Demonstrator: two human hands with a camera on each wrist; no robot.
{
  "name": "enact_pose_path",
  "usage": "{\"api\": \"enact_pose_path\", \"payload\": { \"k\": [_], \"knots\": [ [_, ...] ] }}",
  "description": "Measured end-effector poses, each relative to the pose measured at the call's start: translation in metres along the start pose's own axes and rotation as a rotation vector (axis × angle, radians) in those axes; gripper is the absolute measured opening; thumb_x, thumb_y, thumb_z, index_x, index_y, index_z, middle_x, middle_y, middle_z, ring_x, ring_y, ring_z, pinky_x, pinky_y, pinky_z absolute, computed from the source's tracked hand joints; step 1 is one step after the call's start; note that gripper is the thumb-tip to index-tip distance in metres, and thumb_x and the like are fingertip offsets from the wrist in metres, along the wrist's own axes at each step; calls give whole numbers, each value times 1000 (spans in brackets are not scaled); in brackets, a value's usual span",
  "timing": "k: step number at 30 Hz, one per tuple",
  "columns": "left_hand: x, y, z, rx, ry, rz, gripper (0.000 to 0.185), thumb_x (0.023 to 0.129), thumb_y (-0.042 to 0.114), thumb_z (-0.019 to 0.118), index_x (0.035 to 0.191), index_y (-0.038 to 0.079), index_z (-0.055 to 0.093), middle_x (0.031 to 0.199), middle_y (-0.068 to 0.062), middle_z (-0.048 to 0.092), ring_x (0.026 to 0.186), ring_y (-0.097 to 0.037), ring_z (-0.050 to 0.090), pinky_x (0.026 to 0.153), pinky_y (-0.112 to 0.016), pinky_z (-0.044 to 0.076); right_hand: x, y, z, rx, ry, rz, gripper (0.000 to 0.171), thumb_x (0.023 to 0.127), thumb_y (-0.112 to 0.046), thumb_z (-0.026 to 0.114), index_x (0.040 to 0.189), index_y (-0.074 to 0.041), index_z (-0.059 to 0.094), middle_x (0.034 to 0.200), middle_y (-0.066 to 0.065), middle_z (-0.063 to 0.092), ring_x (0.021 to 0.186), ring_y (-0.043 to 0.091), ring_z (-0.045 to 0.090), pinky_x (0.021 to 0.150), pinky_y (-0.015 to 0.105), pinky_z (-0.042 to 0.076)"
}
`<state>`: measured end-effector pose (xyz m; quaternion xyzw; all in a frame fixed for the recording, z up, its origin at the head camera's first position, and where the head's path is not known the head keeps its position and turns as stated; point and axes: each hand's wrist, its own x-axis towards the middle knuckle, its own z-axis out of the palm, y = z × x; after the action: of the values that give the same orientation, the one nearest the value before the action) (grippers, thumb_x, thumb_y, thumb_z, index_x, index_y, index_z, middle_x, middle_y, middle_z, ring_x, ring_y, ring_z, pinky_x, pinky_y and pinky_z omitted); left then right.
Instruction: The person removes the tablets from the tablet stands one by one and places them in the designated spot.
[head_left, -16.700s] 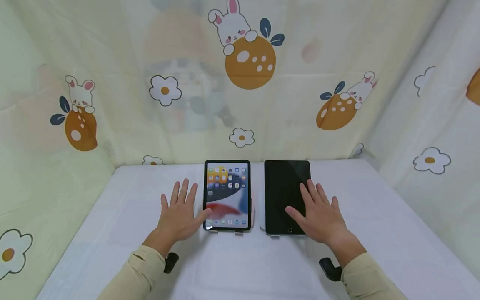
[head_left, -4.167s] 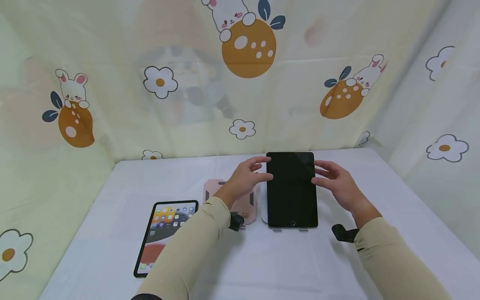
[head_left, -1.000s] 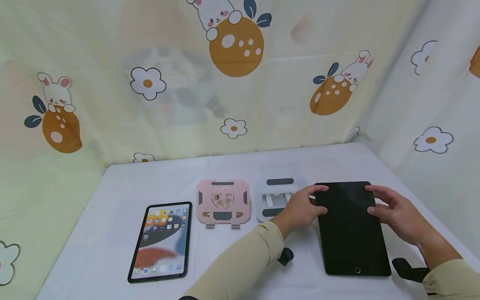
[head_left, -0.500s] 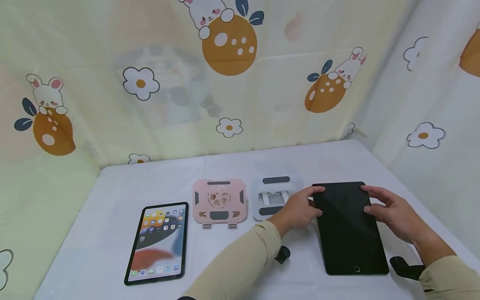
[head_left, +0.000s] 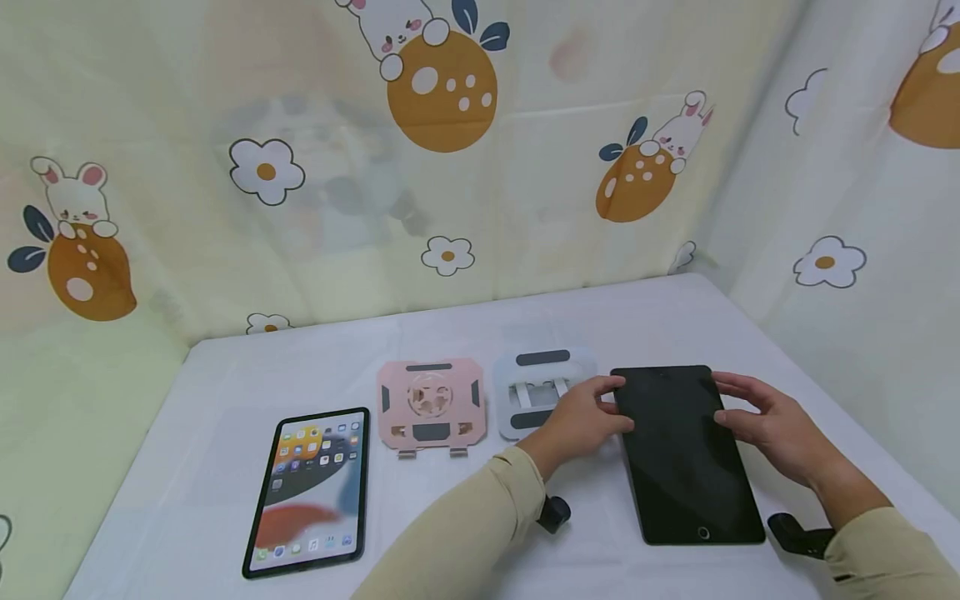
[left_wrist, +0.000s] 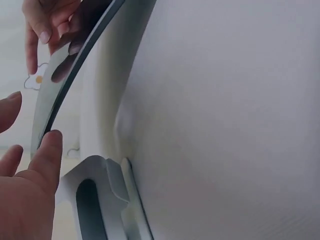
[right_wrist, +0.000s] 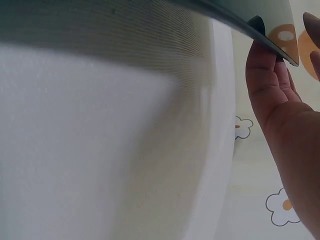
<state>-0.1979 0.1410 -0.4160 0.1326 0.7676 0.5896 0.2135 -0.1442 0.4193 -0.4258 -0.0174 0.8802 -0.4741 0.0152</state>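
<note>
In the head view, a black tablet [head_left: 690, 458] with a dark screen is at the right, its far end tilted up off the cloth. My left hand [head_left: 577, 425] holds its upper left edge between finger and thumb. On the opposite edge my right hand [head_left: 776, 429] grips near the top, thumb toward the front. The right wrist view shows fingers [right_wrist: 262, 75] reaching behind the tablet's edge. A pale blue folding stand [head_left: 543, 357] lies flat, partly hidden by my left hand. Beside it lies a pink folding stand [head_left: 431, 400].
A second tablet [head_left: 307, 492], screen lit with app icons, lies at the left of the white-covered table [head_left: 247, 375]. Patterned curtains [head_left: 337, 275] stand behind and at the sides. Small black wrist mounts [head_left: 555, 514] hang under both forearms.
The lit tablet has come off the pink stand to the left. The black tablet has come off the blue stand, rightward and nearer. Over the last second, mainly the view has turned slightly.
</note>
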Motion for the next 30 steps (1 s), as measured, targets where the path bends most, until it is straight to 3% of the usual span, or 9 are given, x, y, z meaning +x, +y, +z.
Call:
{"api": "enact_pose_path", "payload": {
  "k": [5, 8, 11, 15, 18, 24, 30],
  "knots": [
    [-5, -3, -1, -24, -13, -8, 49, 87, 10, 78, 132, 20, 64, 124, 4, 66, 108, -8, 63, 87, -30, 53, -2, 0, 2, 28, 2, 10, 62, 103, -23, 58, 151, 3, 30, 149, 35, 31, 101, -12, 53, 80, 13, 49],
    [-8, -4, 1, 19, -19, -18, 49, 87, 13, 79, 133, 23, 64, 122, 3, 66, 105, -9, 64, 85, -30, 54, -3, 1, 5, 64, 5, 9, 61, 103, -21, 58, 151, 4, 30, 148, 36, 30, 102, -12, 53, 81, 13, 48],
    [-10, -5, 2, 108, -21, -10, 52, 87, 16, 80, 135, 25, 63, 134, 5, 61, 109, -8, 59, 84, -29, 52, -4, 1, 8, 84, 15, 1, 58, 103, -18, 57, 149, 5, 30, 147, 36, 31, 102, -11, 53, 80, 12, 48],
    [-12, -6, 3, 149, -6, 5, 55, 85, 18, 81, 136, 27, 62, 127, 8, 64, 105, -4, 54, 82, -25, 48, -4, 1, 10, 98, 20, -4, 56, 102, -14, 58, 147, 8, 32, 145, 38, 33, 100, -11, 54, 80, 12, 48],
    [-15, -7, 5, 84, -7, 5, 56, 86, 14, 80, 138, 25, 61, 110, 5, 70, 97, -3, 60, 79, -25, 50, -4, 2, 12, 100, 24, 4, 57, 101, -13, 59, 146, 9, 32, 143, 39, 35, 99, -11, 55, 80, 12, 48],
    [-18, -8, 7, 40, -24, 16, 58, 86, 13, 80, 139, 22, 59, 126, 0, 66, 112, -7, 61, 87, -27, 52, -4, 2, 12, 101, 39, 7, 58, 101, -12, 60, 146, 11, 31, 141, 39, 37, 98, -10, 56, 79, 13, 49],
    [-18, -13, 8, 68, -22, 24, 55, 86, 16, 80, 137, 22, 61, 120, 1, 66, 109, -7, 60, 87, -27, 51, -5, 1, 12, 122, 33, 28, 61, 102, -17, 60, 148, 10, 30, 143, 38, 36, 98, -9, 58, 79, 18, 53]
  ]
}}
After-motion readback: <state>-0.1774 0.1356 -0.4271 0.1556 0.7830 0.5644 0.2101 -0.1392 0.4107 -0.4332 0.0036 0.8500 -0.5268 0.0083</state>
